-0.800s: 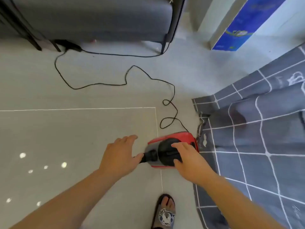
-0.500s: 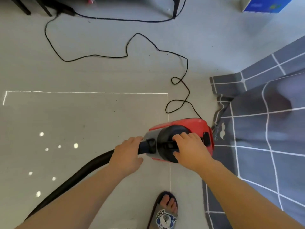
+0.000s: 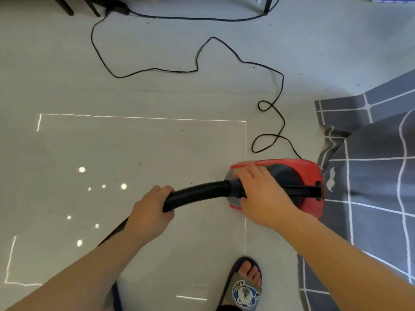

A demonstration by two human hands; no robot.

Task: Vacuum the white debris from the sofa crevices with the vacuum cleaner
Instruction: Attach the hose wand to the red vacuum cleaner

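A red and black vacuum cleaner (image 3: 298,173) sits on the grey tile floor beside the sofa. Its black ribbed hose (image 3: 197,194) runs left from the front socket. My left hand (image 3: 150,212) is wrapped around the hose a short way from the body. My right hand (image 3: 262,194) lies over the front of the vacuum, fingers around the hose connector. The sofa (image 3: 377,176), under a grey cover with white grid lines, fills the right side. No white debris shows.
The black power cord (image 3: 276,86) loops across the floor from the vacuum toward dark furniture legs (image 3: 67,5) at the top. My slippered foot (image 3: 244,286) stands on the floor below the vacuum. Bare tiles stretch to the left.
The hose now stands out from the vacuum's front with my left hand gripping it further back. My right hand slid from the top handle to the front connector. The view tilted down.
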